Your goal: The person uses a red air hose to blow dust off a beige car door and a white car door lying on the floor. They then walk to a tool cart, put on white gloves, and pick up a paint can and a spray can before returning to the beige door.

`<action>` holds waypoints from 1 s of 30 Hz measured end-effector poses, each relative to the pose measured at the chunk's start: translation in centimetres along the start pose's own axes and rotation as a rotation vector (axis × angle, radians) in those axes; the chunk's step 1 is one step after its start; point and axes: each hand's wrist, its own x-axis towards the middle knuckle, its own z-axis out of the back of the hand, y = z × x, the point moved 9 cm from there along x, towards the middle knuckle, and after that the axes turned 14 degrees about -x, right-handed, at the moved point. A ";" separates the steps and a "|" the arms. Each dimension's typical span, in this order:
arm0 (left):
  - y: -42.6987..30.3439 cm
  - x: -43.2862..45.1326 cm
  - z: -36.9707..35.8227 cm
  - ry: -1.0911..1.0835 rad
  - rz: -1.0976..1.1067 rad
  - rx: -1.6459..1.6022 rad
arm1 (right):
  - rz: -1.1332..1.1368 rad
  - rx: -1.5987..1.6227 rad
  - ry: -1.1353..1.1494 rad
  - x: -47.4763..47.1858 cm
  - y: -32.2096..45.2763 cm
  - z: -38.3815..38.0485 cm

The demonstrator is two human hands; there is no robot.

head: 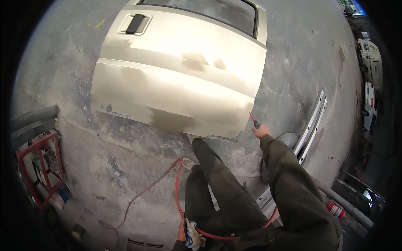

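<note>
My right hand (261, 130) grips a slim black-bodied air blow gun (256, 123) with a red nozzle. Its tip points at the lower right corner of a champagne-coloured car door panel (176, 84). Darker dull patches mark the panel's paint, and its bottom edge looks chipped. The door has a black handle (135, 24) and a window pane (213, 11). Down by my waist, my left hand (181, 230) is partly hidden behind a bunched white and blue cloth (193, 235), possibly a work glove. A red hose (177, 188) runs through that hand and passes right, under my right arm.
Silver metal rails (311, 125) lean beside a grey tyre (287, 139) on the right. At left stands a red metal frame (39, 169) near a dark padded bar (36, 119). A red can (336, 210) sits lower right. Parked cars (370, 62) line the far right. The hose loops across the concrete floor (150, 216).
</note>
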 end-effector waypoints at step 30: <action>-6.1 -7.0 -9.0 0.036 0.205 -0.363 | 0.723 -0.389 0.141 -14.6 28.5 -4.8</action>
